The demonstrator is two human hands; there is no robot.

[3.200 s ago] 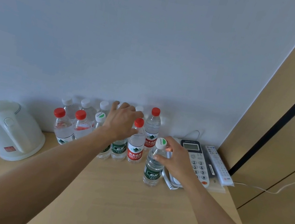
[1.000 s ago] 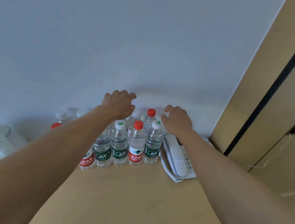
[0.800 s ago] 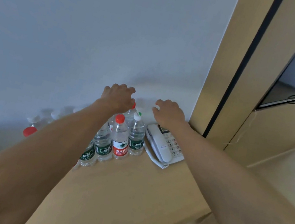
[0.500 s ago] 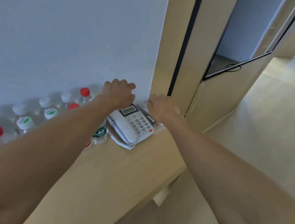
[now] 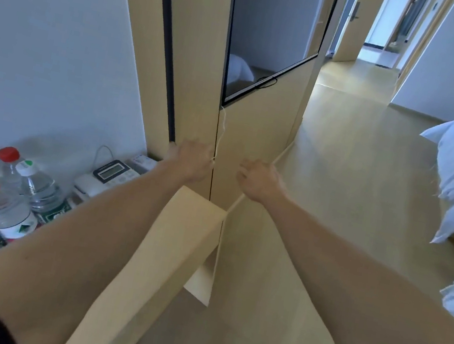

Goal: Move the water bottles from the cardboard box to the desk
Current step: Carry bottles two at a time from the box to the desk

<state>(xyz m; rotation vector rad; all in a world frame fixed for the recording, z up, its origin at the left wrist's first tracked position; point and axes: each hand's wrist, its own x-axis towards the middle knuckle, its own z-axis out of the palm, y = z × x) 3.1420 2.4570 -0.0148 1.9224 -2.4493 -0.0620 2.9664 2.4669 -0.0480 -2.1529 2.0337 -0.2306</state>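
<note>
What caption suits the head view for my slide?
Both empty hands, left hand and right hand, hang beyond the wooden desk holding clear plastic water bottles.

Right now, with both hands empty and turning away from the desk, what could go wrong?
1. The left forearm passes close beside the water bottles crowded near the desk edge; a brush could topple one.
2. The telephone and its cord sit right beside the bottles, so a falling bottle might hit them.
3. The left hand hangs near the wooden panel, risking a knock.
</note>
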